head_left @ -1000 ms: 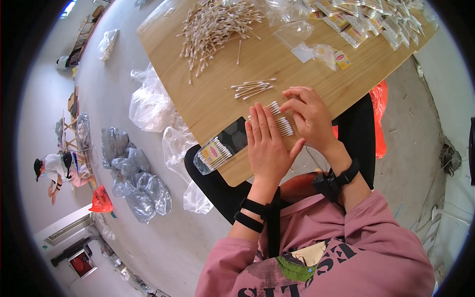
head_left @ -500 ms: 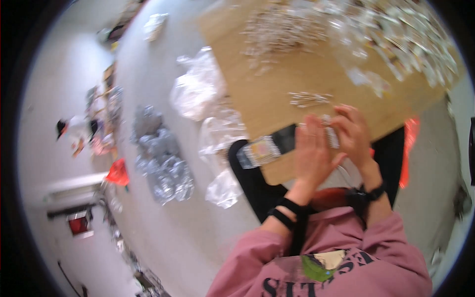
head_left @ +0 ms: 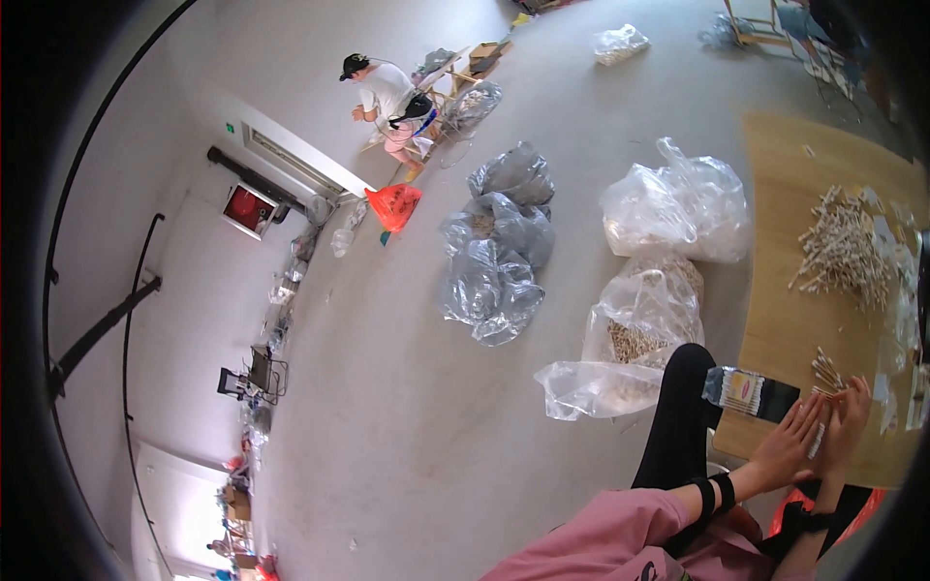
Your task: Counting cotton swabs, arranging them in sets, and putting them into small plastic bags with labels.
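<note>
At the table's near edge, my left hand (head_left: 783, 443) and my right hand (head_left: 847, 422) press a bundle of cotton swabs (head_left: 818, 442) between them. The left fingers lie straight and close together; the right fingers curve over the other side. White swab tips show in the gap between the hands. Just beyond my fingers lies a small loose bunch of cotton swabs (head_left: 826, 368). A clear packet (head_left: 741, 390) with swabs in it sits left of my left hand, beside a flat dark piece (head_left: 778, 399). Farther back spreads a large heap of cotton swabs (head_left: 843, 247).
Clear plastic packaging (head_left: 903, 290) covers the right side of the wooden table (head_left: 775, 213). Left of it on the floor stand clear bags (head_left: 668, 208), one holding swabs, and grey plastic bags (head_left: 494, 252). A person (head_left: 392, 97) sits near the wall, by a red bag (head_left: 392, 205).
The view has swung left, so the table and my hands now appear at the right and more of the room shows. Both hands stay together around the swabs.
</note>
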`<state>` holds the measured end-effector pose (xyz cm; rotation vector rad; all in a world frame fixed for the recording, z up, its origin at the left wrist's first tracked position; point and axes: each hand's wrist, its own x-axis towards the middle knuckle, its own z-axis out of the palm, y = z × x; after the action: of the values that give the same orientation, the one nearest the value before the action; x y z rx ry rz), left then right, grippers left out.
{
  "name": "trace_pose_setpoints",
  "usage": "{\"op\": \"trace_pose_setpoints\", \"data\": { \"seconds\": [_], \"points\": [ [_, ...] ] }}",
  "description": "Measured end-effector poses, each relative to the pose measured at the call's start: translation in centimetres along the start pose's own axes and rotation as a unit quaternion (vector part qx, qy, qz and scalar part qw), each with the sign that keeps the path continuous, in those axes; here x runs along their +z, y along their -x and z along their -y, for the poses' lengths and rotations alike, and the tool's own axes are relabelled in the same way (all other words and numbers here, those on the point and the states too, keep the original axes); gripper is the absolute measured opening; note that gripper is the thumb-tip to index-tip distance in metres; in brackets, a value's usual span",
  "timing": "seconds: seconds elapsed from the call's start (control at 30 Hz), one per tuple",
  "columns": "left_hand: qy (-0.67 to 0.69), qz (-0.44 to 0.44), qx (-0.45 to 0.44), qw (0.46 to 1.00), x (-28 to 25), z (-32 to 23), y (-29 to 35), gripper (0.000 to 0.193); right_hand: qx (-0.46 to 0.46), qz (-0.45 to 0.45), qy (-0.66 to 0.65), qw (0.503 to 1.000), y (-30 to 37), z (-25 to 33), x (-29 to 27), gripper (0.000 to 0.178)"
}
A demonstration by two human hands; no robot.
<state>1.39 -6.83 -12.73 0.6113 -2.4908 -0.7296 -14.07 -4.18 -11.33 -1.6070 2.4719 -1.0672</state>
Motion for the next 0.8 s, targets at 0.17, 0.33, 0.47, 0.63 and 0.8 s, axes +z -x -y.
{"op": "trace_pose_setpoints", "data": {
  "seconds": [0.17,0.33,0.47,0.63,0.8],
  "points": [
    [0.013,0.018,-0.010,1.000,-0.2,-0.2,0.3,0.104,-0.020,-0.024,0.110,0.993,-0.6,-3.6,0.2,0.006],
    [0.023,-0.036,-0.009,0.999,0.1,0.1,0.3,0.081,-0.034,-0.020,0.129,0.991,1.9,-3.3,1.5,0.033],
    [0.032,-0.065,0.001,0.997,0.1,0.1,0.3,0.075,-0.039,-0.025,0.125,0.991,3.4,-4.1,4.3,0.041],
    [0.085,-0.068,-0.042,0.993,0.2,0.3,0.2,0.071,-0.039,-0.026,0.244,0.969,3.5,-3.2,5.6,0.048],
    [0.161,-0.115,-0.069,0.978,0.3,0.0,-0.4,0.066,-0.056,-0.012,0.253,0.966,3.7,-2.3,5.0,0.052]
  ]
}}
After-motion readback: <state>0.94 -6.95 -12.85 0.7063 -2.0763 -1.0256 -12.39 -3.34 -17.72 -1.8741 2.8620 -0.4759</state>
